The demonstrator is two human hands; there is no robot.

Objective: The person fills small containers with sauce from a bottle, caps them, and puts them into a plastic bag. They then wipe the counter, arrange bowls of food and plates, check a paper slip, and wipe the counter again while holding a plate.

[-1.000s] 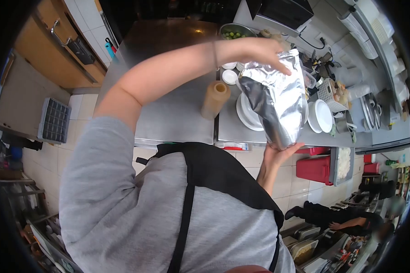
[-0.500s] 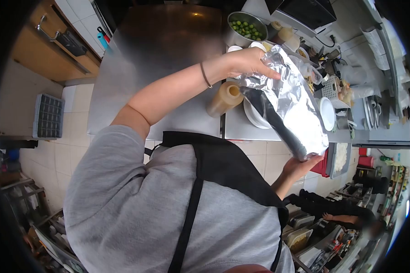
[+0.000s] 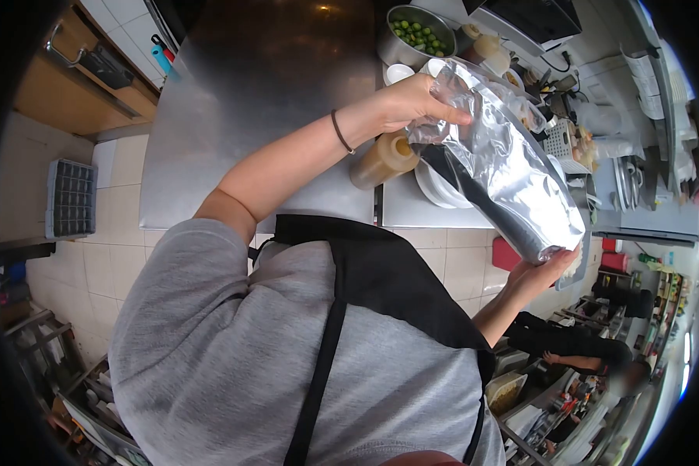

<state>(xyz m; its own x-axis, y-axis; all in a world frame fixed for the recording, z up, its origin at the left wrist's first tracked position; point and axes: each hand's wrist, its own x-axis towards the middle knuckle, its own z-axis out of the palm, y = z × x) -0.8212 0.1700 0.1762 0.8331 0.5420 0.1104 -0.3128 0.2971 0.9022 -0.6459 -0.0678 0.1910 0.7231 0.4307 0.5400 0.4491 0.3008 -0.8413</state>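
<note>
Change over the last second: the silver foil pouch (image 3: 505,171) went from near upright to steeply slanted. Its bottom end swung out right and down, past the edge of the stainless steel tabletop (image 3: 264,101).

Left hand (image 3: 419,101): fingers closed on the crumpled top of the pouch, and it has dropped lower than it was.

Right hand (image 3: 540,272): open palm cupped under the bottom corner, bearing the pouch. It followed the pouch out and down.

Pouch position now: in the air between the two hands, touching nothing else. The upper half is over the stack of white plates (image 3: 439,190); the lower end hangs over the floor near the red bin (image 3: 505,252).

The amber squeeze bottle (image 3: 380,159) is just beside the left wrist, untouched. The steel bowl of green pieces (image 3: 412,31) is further back.

Read: the weight now probably sits on the right palm, with the left hand only steering the top. I can't tell whether the mouth is sealed or open.
</note>
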